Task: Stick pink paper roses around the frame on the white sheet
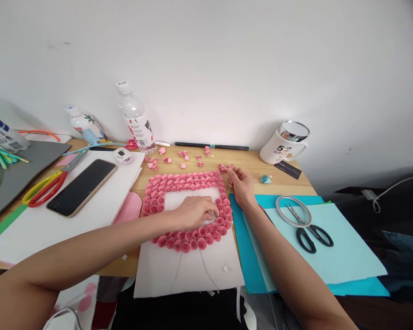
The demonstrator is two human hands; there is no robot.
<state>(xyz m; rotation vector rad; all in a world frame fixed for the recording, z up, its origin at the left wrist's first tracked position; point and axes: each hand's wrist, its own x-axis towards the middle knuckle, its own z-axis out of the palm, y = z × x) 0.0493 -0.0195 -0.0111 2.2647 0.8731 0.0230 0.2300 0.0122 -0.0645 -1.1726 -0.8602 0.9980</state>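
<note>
A white sheet (pixel 192 275) in front of me carries a thick ring of pink rolled-paper roses (pixel 193 244) around a bare white middle. Two pencil lines run down the sheet below the ring. My left hand (pixel 197 211) reaches across the middle, its fingers curled down at the ring's right inner edge. A clear, crinkled bit (pixel 209 222) shows under those fingertips; what they grip is hidden. Beyond the ring's top right corner, my right hand (pixel 241 184) is closed, with thumb and fingertips pinching a loose pink paper rose (pixel 222 168).
Loose paper roses (pixel 183 165) lie behind the ring. A water bottle (pixel 136 120), a pen (pixel 211 146) and a mug (pixel 285 143) line the wall. Left are a phone (pixel 82 187) and red-yellow scissors (pixel 48 189); right, black scissors (pixel 306 238) and a tape roll (pixel 293 211) on blue paper.
</note>
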